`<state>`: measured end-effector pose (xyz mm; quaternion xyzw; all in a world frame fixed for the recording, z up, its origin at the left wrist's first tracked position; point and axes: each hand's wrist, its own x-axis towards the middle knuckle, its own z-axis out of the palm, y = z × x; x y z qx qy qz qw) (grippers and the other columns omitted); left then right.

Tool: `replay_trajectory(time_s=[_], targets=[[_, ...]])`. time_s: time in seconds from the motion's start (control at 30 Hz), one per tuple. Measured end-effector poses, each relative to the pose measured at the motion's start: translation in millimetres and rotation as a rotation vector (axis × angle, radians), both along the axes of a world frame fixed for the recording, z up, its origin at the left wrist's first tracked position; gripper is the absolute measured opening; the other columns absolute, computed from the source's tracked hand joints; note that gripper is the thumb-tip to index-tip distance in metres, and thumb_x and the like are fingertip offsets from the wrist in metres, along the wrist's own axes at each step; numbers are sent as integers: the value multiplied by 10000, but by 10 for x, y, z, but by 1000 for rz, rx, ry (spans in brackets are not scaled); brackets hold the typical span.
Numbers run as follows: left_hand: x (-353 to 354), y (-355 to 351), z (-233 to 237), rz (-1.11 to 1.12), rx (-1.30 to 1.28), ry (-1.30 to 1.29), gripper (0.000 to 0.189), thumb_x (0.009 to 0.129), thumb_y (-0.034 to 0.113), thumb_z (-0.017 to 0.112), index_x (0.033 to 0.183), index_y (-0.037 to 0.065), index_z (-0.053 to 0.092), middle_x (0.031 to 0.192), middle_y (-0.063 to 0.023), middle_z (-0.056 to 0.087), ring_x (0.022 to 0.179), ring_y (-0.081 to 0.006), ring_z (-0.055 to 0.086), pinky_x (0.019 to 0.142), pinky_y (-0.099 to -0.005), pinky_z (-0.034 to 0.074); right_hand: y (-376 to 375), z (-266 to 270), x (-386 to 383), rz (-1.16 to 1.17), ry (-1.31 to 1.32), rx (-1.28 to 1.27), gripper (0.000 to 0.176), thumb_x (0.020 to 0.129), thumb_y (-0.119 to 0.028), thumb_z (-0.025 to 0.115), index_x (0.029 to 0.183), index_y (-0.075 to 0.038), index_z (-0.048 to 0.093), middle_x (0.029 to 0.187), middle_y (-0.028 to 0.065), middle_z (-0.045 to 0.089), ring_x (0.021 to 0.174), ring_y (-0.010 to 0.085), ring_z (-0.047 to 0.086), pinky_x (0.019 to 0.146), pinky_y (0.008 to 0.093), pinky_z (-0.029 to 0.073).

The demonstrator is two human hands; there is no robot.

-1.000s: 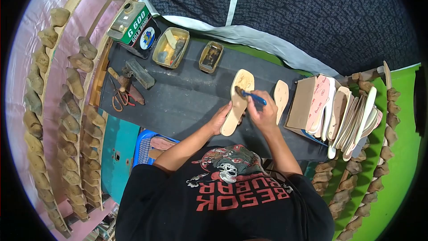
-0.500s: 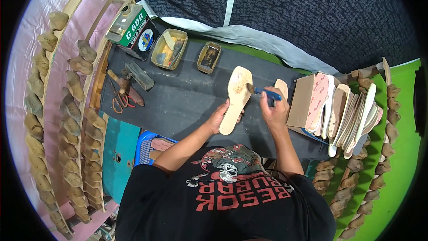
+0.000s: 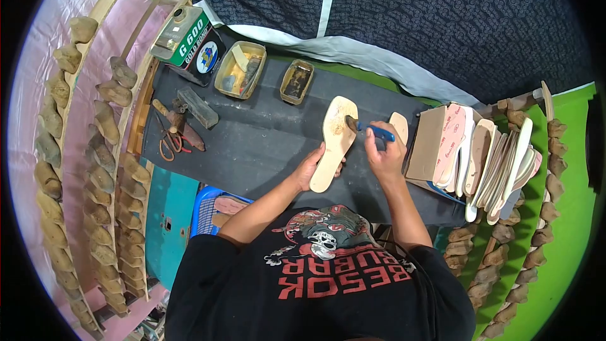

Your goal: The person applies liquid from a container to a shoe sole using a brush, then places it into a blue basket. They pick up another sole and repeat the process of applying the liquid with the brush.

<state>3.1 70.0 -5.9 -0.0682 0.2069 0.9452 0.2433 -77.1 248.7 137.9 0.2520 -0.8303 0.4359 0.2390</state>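
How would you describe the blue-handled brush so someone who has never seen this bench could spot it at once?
Find the long dark mat across the middle of the view, then the pale sole the left hand props up near its centre. The right hand holds the brush with its bristles on that sole's wide end. Its bright blue handle is unlike any other tool there.

A green glue can (image 3: 187,36) stands at the far corner of the dark worktop (image 3: 252,145), beside two open tins (image 3: 240,69) (image 3: 297,81). Scissors (image 3: 169,143) lie near a dark block (image 3: 197,107). Wooden shoe lasts (image 3: 104,120) line the left racks, and insoles (image 3: 499,164) lean stacked beside a cardboard box (image 3: 426,145).
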Motion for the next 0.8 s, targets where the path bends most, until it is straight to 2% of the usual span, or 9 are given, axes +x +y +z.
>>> replay_trajectory(time_s=[0.2,0.53,0.7,0.8], targets=[[-6,-15,0,-5,32,8,610,1071,564,464,1355,34,566,1097,-149,684,876,-227,673,798,-377,571,47,-4,-123,-82,43,5,159,906,-14,740,1035,30,657,975,168,723,844,304,726,776,368,577],[-52,-27,-17,16,39,-9,628,1068,578,456,1369,38,563,1103,-141,688,890,-233,690,813,-393,589,-51,14,195,75,-55,-16,152,897,-3,740,1024,23,660,948,167,720,833,299,724,753,361,577],[-64,-16,-24,20,27,6,636,1066,586,452,1374,40,560,1117,-134,688,887,-226,690,812,-389,590,85,26,48,-95,-28,9,151,877,6,758,998,25,670,950,151,726,813,258,727,748,346,577],[-79,-5,-23,15,42,5,637,1066,587,450,1376,41,560,1122,-130,688,885,-224,690,810,-387,589,81,67,34,-68,-24,-8,149,876,6,757,997,25,672,944,150,725,813,263,726,750,347,578]])
